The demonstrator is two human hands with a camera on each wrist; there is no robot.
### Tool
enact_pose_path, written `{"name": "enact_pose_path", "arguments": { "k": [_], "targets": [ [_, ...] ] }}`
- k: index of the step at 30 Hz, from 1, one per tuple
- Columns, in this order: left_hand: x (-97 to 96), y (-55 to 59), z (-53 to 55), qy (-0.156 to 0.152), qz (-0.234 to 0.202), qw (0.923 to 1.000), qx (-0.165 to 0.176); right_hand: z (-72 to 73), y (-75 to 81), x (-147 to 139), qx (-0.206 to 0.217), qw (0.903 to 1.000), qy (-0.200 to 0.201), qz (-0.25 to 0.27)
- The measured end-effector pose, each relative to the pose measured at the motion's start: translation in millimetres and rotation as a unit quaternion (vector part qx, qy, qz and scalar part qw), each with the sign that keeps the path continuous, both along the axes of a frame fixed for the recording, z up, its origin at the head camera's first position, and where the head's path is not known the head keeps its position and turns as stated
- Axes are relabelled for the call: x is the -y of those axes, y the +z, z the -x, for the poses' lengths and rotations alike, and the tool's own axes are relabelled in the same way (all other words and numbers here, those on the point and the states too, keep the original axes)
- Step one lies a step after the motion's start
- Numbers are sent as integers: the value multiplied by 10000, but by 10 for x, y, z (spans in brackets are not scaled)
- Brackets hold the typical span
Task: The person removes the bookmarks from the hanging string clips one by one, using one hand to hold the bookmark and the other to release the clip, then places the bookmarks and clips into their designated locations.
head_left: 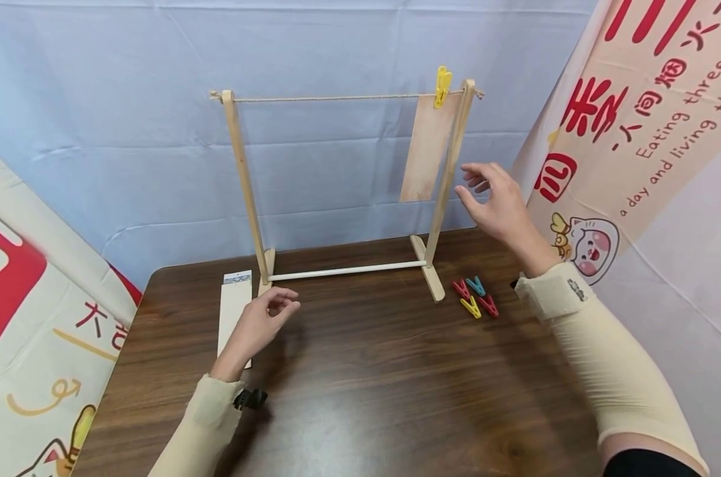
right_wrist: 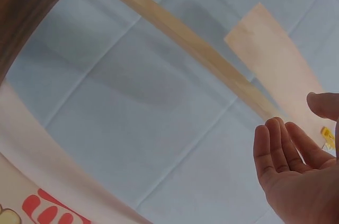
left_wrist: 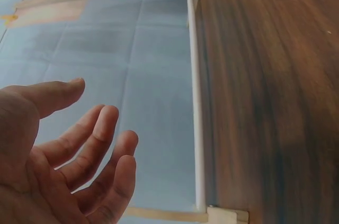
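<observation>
A long pinkish-tan card [head_left: 427, 149] hangs from a string [head_left: 336, 99] near the right post of a wooden frame, pinned by a yellow clothespin [head_left: 442, 87]. To the right of that post my right hand [head_left: 498, 204] is raised, fingers loosely bent and nothing in them. My left hand [head_left: 263, 324] hovers by the frame's left foot, its fingers relaxed and holding nothing. Partly covered by that hand in the head view, a stack of white cards [head_left: 232, 315] with a blue pattern at its top edge lies on the table. Several small clothespins [head_left: 476, 296] lie right of the frame.
The wooden frame's left post [head_left: 243, 179] and right post [head_left: 451, 172] stand on flat feet, joined low down by a white rod [head_left: 348, 270]. All this sits on a dark wooden table [head_left: 360, 371]. A pale blue cloth [head_left: 324, 165] hangs behind, with printed cloths either side.
</observation>
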State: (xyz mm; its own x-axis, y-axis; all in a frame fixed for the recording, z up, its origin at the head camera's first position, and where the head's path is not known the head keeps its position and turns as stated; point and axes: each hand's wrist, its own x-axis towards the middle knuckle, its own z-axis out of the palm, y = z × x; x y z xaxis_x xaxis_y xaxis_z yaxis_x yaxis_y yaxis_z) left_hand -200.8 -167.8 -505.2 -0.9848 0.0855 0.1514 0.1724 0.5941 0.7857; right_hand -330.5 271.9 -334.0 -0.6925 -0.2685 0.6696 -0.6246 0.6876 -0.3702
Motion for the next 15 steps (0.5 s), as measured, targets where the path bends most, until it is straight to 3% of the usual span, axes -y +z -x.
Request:
{"name": "enact_pose_path", "arguments": {
  "k": [15],
  "targets": [
    [-264, 224, 223, -308, -130, 9991, -268, -15, 306, 127, -127, 9999, -28, -49]
  ]
}}
